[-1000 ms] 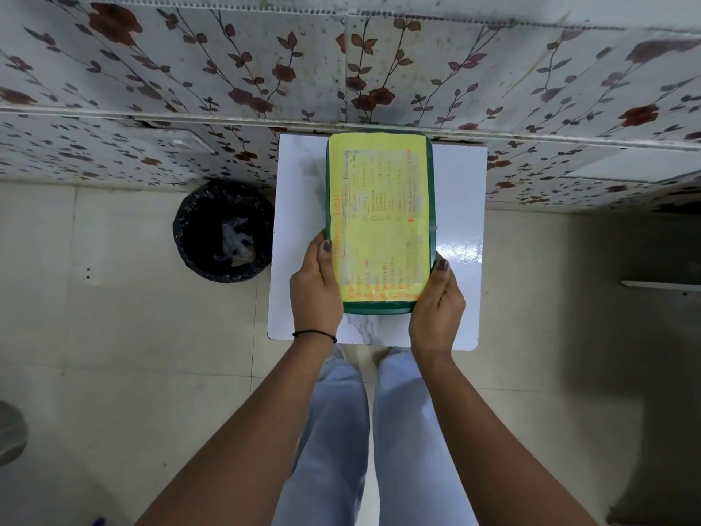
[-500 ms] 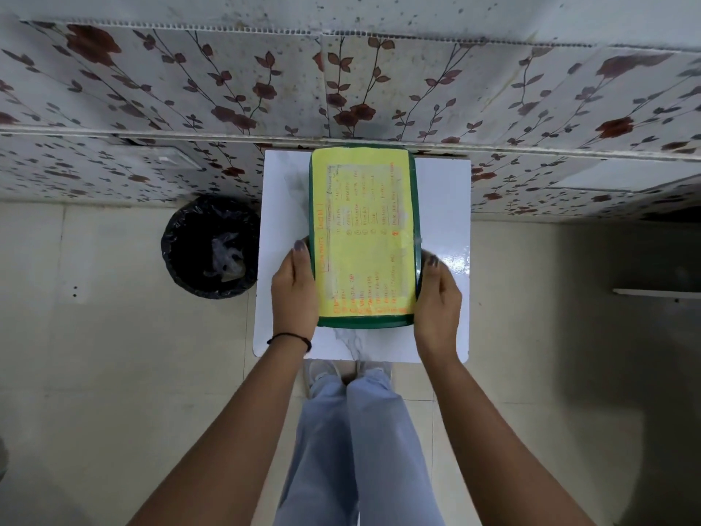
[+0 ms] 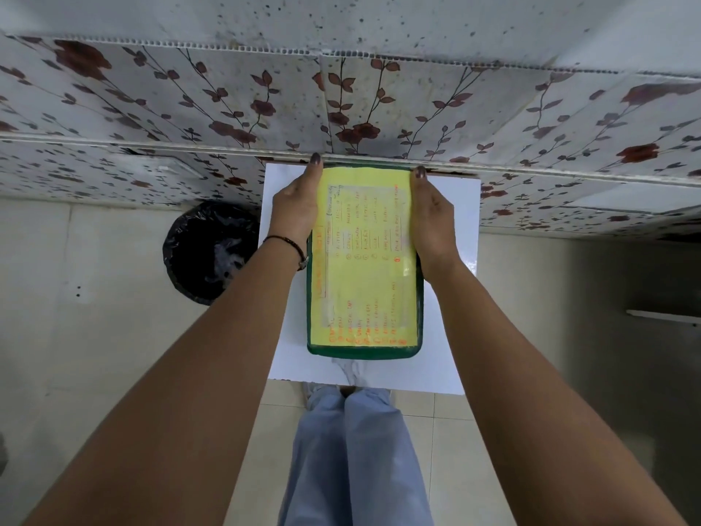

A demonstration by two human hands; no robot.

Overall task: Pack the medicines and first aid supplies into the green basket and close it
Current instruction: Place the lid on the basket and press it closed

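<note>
The green basket (image 3: 365, 351) stands on a small white table (image 3: 447, 328), its lid down. A yellow sheet with orange handwriting covers almost the whole lid. My left hand (image 3: 297, 208) lies flat along the lid's far left edge, fingers stretched toward the wall. My right hand (image 3: 432, 214) presses the far right edge in the same way. Both palms rest on the lid's sides with fingers straight. The basket's contents are hidden under the lid.
A black-lined waste bin (image 3: 210, 252) stands on the floor left of the table. A flower-patterned wall (image 3: 379, 108) runs right behind the table's far edge. My legs in blue trousers (image 3: 352, 449) are below the table's near edge. Beige floor tiles lie on both sides.
Both hands have slid from the lid's near corners along its sides to the far end by the wall. The basket has stayed in the same place on the table.
</note>
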